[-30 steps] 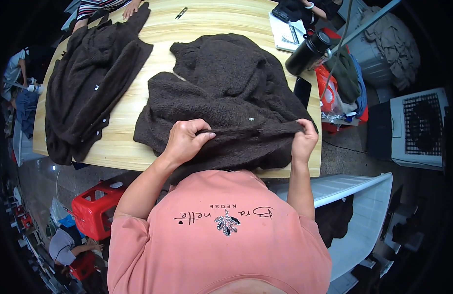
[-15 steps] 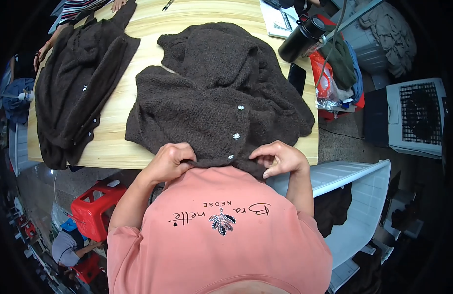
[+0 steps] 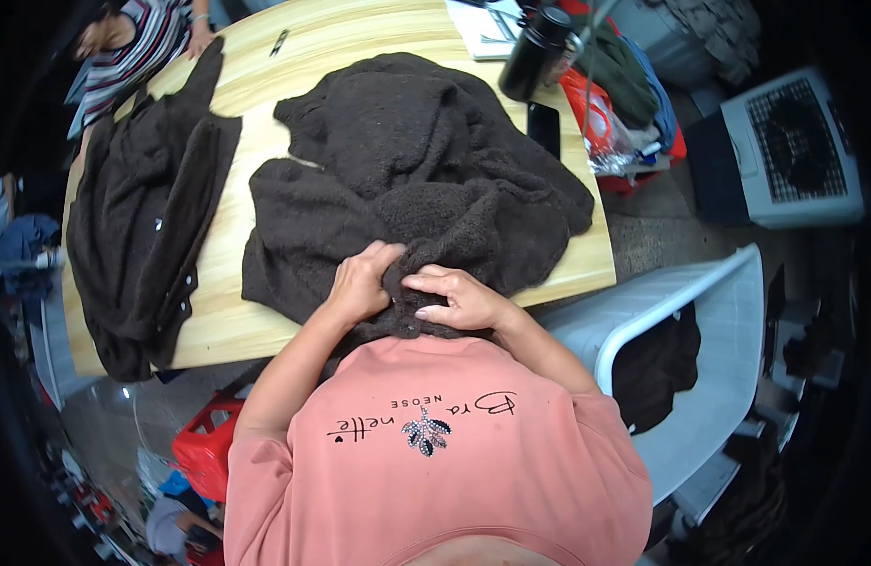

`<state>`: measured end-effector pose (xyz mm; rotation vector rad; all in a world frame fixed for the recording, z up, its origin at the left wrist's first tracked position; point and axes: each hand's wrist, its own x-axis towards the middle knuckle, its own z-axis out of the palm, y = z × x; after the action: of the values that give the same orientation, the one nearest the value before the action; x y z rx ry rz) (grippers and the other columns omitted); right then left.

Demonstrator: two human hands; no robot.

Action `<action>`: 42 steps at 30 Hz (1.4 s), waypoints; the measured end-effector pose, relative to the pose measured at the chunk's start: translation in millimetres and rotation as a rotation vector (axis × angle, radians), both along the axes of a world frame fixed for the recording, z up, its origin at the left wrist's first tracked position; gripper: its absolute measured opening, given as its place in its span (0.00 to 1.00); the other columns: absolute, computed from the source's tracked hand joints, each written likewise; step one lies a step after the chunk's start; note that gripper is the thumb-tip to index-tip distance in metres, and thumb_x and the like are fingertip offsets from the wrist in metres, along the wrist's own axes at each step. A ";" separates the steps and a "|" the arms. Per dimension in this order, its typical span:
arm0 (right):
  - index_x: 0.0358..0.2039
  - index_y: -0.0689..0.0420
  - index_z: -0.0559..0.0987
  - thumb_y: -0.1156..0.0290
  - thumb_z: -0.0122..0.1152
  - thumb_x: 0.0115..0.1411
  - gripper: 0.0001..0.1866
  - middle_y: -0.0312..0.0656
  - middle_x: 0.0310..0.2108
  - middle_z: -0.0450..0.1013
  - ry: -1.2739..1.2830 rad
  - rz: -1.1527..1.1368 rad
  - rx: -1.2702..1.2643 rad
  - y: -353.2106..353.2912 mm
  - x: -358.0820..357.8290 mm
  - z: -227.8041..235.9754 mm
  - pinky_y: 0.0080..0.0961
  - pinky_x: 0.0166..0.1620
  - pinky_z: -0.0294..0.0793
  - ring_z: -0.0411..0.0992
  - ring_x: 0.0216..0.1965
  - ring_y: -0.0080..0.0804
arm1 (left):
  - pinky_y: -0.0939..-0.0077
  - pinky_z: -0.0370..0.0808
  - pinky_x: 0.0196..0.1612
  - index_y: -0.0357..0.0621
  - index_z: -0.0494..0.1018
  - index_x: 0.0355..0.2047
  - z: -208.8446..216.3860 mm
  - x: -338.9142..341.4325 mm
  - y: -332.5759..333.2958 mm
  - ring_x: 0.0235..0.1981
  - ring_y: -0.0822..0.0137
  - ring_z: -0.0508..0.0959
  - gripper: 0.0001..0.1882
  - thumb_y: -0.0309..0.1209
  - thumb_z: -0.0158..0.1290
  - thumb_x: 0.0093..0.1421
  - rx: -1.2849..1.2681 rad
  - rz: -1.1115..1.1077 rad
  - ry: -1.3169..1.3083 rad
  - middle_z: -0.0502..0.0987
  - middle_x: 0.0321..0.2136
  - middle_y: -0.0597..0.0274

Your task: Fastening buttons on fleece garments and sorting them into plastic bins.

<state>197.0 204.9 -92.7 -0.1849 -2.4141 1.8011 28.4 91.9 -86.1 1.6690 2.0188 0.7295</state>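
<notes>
Head view: a dark brown knit garment (image 3: 407, 193) spreads over the wooden table (image 3: 256, 85) to its near edge. The left hand (image 3: 360, 284) grasps a fold there; the right hand (image 3: 462, 300) touches it, its grip unclear.

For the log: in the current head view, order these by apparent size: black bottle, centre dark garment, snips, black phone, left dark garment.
1. centre dark garment
2. left dark garment
3. black bottle
4. black phone
5. snips
</notes>
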 end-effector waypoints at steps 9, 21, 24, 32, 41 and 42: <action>0.40 0.62 0.76 0.68 0.59 0.52 0.16 0.42 0.35 0.74 -0.182 -0.633 -0.385 -45.1 60.5 -51.8 0.22 0.40 0.71 0.71 0.36 0.26 | 0.76 0.70 0.41 0.30 0.71 0.36 42.3 -15.5 -2.9 0.34 0.67 0.74 0.15 0.18 0.50 0.44 0.279 0.346 -0.971 0.74 0.33 0.60; 0.34 0.61 0.77 0.64 0.57 0.50 0.15 0.48 0.31 0.75 -0.310 -0.698 -0.170 -89.2 182.1 -39.1 0.33 0.38 0.70 0.72 0.35 0.41 | 0.64 0.71 0.45 0.33 0.68 0.40 131.4 64.0 112.3 0.38 0.59 0.74 0.21 0.38 0.39 0.54 0.659 -0.426 -0.576 0.73 0.36 0.55; 0.36 0.62 0.76 0.65 0.57 0.50 0.16 0.48 0.33 0.74 -0.270 -0.755 -0.210 -89.2 236.1 -38.8 0.32 0.39 0.70 0.72 0.36 0.42 | 0.63 0.71 0.45 0.34 0.68 0.40 167.1 133.0 161.3 0.38 0.59 0.74 0.21 0.38 0.38 0.54 0.663 -0.481 -0.624 0.73 0.36 0.54; 0.36 0.66 0.75 0.68 0.56 0.51 0.15 0.45 0.31 0.74 0.032 -0.972 -0.596 -96.7 396.1 -19.3 0.27 0.38 0.70 0.71 0.34 0.30 | 0.61 0.71 0.45 0.34 0.68 0.40 249.9 340.9 264.3 0.37 0.58 0.74 0.22 0.39 0.37 0.54 0.642 -0.497 -0.757 0.73 0.37 0.53; 0.41 0.67 0.73 0.69 0.57 0.53 0.18 0.41 0.30 0.73 0.183 -1.169 -0.716 -112.9 471.2 -24.8 0.20 0.35 0.69 0.69 0.31 0.23 | 0.59 0.71 0.45 0.35 0.68 0.40 291.8 496.4 332.5 0.37 0.58 0.74 0.22 0.40 0.35 0.55 0.612 -0.453 -0.910 0.73 0.37 0.52; 0.41 0.67 0.73 0.69 0.57 0.53 0.18 0.41 0.30 0.73 0.193 -1.203 -0.728 -117.4 479.8 -27.3 0.20 0.35 0.69 0.69 0.31 0.23 | 0.59 0.71 0.45 0.35 0.68 0.40 275.9 516.1 340.6 0.37 0.58 0.74 0.22 0.40 0.35 0.55 0.585 -0.480 -0.920 0.73 0.37 0.52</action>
<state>676.8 87.5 -120.0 -1.1381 -0.9181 1.7246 544.5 432.5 189.8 1.5431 0.7704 1.6069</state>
